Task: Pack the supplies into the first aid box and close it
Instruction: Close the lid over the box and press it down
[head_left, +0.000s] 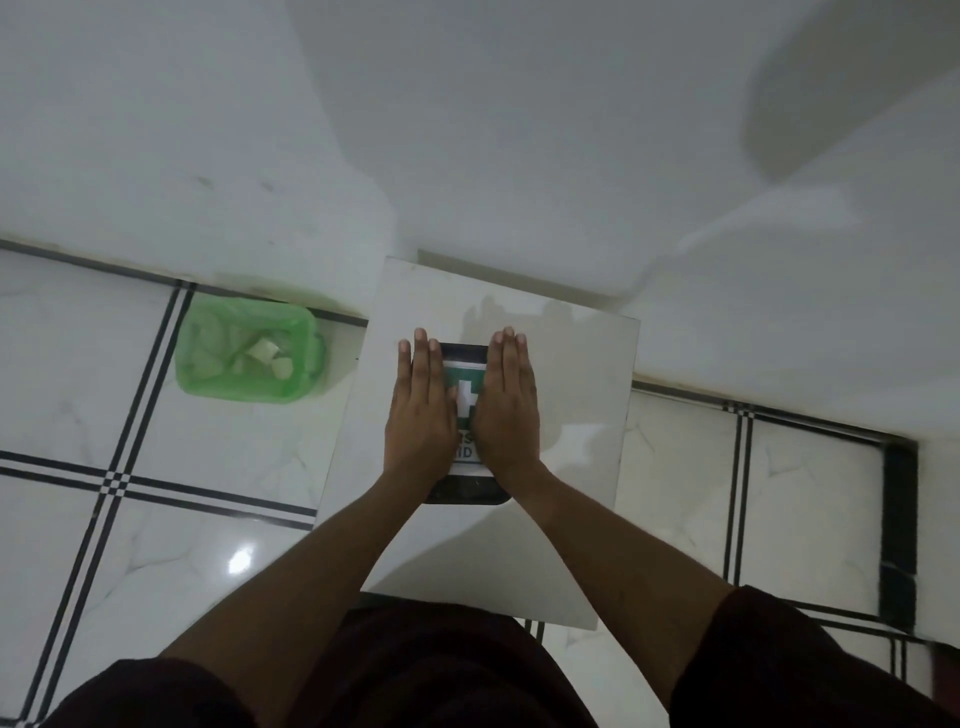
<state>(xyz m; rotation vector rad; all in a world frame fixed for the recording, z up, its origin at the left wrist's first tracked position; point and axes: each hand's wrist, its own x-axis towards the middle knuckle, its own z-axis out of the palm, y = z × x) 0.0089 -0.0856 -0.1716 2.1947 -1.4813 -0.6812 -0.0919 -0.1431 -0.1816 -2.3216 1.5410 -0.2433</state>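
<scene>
A dark first aid box (466, 491) with a green and white cross label lies closed on a small white table (571, 415). Both of my hands lie flat on its lid, palms down, fingers straight and pointing away from me. My left hand (421, 410) covers the left part of the lid, my right hand (506, 405) the right part. Only a strip of the label shows between them. No loose supplies show on the table.
A green bin (249, 358) lined with a plastic bag and holding scraps stands on the tiled floor left of the table. A white wall runs close behind the table. White tiles with dark lines lie on both sides.
</scene>
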